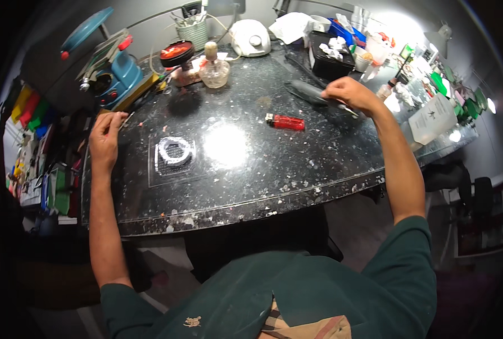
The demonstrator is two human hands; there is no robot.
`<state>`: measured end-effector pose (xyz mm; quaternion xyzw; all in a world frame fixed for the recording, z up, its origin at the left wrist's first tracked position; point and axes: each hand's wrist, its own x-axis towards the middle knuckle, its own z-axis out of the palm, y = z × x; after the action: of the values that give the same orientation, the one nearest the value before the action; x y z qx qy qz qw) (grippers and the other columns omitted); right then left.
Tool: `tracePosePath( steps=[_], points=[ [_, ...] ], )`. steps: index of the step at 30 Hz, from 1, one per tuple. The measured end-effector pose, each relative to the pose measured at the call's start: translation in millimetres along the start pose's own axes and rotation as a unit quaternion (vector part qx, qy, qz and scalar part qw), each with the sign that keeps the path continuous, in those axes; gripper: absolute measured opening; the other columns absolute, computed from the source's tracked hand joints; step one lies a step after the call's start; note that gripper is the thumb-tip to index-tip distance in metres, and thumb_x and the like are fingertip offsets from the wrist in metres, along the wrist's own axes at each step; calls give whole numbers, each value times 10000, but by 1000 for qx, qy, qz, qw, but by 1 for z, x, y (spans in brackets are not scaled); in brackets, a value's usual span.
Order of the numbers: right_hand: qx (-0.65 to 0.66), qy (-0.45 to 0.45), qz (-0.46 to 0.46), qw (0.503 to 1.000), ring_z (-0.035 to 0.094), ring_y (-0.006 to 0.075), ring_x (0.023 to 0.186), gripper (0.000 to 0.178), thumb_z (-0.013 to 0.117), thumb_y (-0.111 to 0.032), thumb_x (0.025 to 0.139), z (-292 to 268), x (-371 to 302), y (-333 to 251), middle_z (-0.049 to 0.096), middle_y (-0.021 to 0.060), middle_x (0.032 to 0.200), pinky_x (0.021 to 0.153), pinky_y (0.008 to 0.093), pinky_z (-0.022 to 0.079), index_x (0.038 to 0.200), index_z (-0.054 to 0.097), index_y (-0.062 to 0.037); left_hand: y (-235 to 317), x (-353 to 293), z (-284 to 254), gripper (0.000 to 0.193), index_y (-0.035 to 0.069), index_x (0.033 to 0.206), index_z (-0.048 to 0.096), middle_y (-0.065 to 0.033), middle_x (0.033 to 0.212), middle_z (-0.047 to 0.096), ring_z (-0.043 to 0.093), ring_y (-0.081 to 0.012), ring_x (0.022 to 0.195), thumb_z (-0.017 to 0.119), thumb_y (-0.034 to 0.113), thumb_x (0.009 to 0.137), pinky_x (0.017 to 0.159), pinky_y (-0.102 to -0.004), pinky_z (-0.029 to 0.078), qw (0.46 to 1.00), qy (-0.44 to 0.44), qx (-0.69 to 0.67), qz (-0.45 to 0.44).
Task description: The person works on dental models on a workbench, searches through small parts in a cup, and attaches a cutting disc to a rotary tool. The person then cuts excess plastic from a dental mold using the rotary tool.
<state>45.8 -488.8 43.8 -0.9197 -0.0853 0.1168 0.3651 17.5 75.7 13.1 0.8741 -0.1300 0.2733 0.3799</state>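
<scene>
My left hand (106,135) is at the left edge of the black worktop, its fingers pinched together. A thin, small metal piece (127,119) shows beside the fingertips; whether they grip it is too small to tell. At the right, my right hand (353,96) has its fingers closed next to a long grey object (306,91) lying on the worktop. A slim piece with a bright tip (348,111) shows under that hand, and what the fingers hold is partly hidden. A red lighter (287,122) lies between the hands. Nearer the left is a whitish ring-shaped piece (175,151) on a square transparent plate.
The speckled black worktop (251,181) has a raised front edge. Behind stand a blue machine (119,79), a glass spirit burner (214,72), a red-topped round pot (176,52), a brush cup (193,34) and a white rounded device (250,38). A black box (331,66) and several bottles crowd the right.
</scene>
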Motion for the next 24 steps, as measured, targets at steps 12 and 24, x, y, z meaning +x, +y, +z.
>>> tracePosePath(
  steps=[12, 24],
  points=[
    [389, -38, 30, 920, 608, 94, 521, 389, 554, -251, 964, -2, -102, 14, 635, 95, 746, 413, 173, 466, 1187, 591, 66, 186, -24, 120, 389, 76, 1228, 616, -141, 1177, 575, 557, -314, 1110, 661, 54, 842, 963, -399, 468, 929, -246, -52, 272],
    [214, 129, -213, 944, 662, 110, 796, 374, 632, -282, 974, 15, -40, -14, 704, 72, 903, 720, 249, 531, 1207, 616, 10, 256, -21, 285, 351, 44, 1167, 524, -20, 842, 593, 577, -96, 753, 694, 213, 911, 681, -227, 478, 754, -331, -550, -136]
  ],
)
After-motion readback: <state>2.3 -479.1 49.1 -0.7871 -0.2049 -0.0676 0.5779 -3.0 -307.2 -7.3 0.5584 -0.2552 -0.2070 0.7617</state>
